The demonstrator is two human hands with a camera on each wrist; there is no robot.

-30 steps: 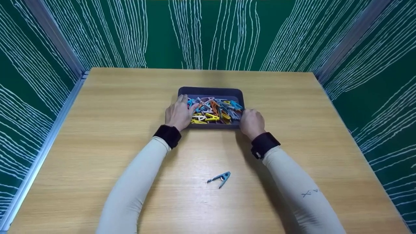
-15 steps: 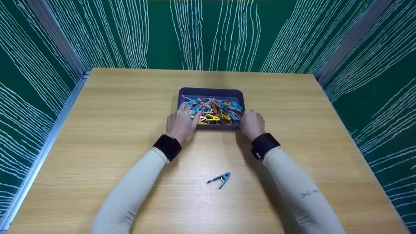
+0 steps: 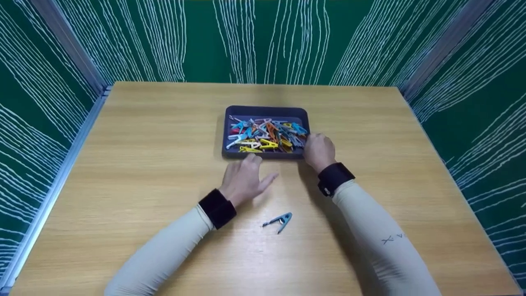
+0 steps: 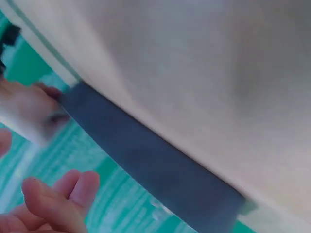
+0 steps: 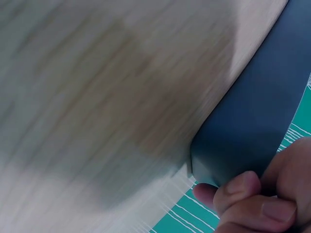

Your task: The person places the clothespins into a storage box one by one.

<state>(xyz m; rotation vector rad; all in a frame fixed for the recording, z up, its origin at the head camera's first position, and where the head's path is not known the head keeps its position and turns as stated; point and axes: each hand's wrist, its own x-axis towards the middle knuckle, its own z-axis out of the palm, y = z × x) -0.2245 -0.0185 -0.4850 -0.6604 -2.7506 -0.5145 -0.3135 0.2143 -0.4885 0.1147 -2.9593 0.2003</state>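
A dark rectangular tray (image 3: 267, 156) sits toward the back of the table, holding a heap of colourful clothespins (image 3: 269, 133). My right hand (image 3: 319, 153) grips the tray's right end near the front corner; in the right wrist view its curled fingers (image 5: 238, 189) meet the tray wall (image 5: 248, 111). Just in front of the tray is my left hand (image 3: 242, 181), its thumb spread and nothing held. The left wrist view has its loosely bent fingers (image 4: 60, 199) apart from the tray's side (image 4: 150, 155). One blue clothespin (image 3: 283, 222) lies on the table nearer me.
A wooden table (image 3: 144, 164) carries everything. Green panels (image 3: 205, 45) with white streaks rise behind it and along both sides, joined by grey posts (image 3: 68, 45) at the back corners.
My left hand has left the tray's left end, passing over the clothespins there and coming down to the right, in front of the tray. The right hand has kept its place.
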